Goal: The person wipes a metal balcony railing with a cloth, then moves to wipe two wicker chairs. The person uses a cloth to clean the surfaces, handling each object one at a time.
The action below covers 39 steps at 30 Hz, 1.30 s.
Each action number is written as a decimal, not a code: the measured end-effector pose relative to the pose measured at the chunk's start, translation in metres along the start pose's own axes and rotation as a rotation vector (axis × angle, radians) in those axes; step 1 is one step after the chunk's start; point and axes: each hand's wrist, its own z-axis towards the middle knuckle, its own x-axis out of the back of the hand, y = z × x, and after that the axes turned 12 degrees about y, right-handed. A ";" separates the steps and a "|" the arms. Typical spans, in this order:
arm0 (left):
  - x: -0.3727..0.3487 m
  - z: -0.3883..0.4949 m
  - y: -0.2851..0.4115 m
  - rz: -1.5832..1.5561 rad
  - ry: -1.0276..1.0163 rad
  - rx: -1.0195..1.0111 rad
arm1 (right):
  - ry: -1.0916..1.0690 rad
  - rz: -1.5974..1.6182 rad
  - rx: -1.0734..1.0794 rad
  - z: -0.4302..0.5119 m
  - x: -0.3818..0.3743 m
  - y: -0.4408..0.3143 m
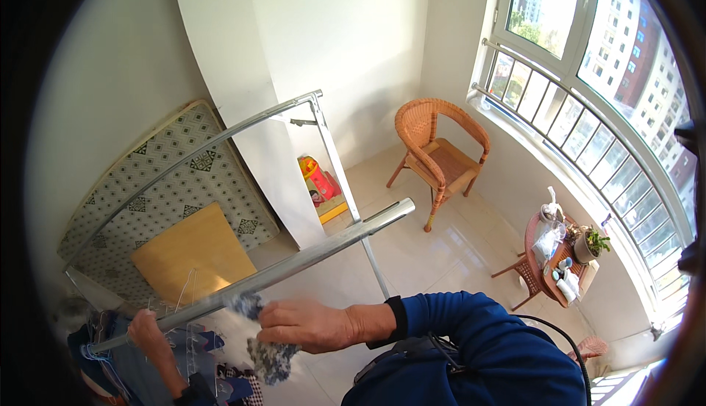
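Observation:
A thick metal pole [325, 238] runs slantwise across the view as part of a clothes rack. My right hand [309, 323] is closed on a mottled grey-and-white cloth [273, 359]. One end of the cloth lies against the pole and is blurred; the rest hangs below my fingers. Near the pole's lower left end, my left hand [148, 331] is wrapped over the pole. Clothes hangers [193, 290] and dark garments [182, 359] hang close to it, some of them behind my left forearm.
A thinner rack bar [237, 127] spans the left side. Behind it a patterned mattress [165, 169] and a tan board [193, 246] lean at the wall. A wicker armchair [441, 158] stands in the corner; a small wicker table [535, 246] by the railing holds a potted plant [590, 246] and bags.

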 end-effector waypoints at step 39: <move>-0.134 -0.209 0.515 -1.142 -1.641 0.061 | 0.983 0.548 -1.554 -0.239 0.241 -0.015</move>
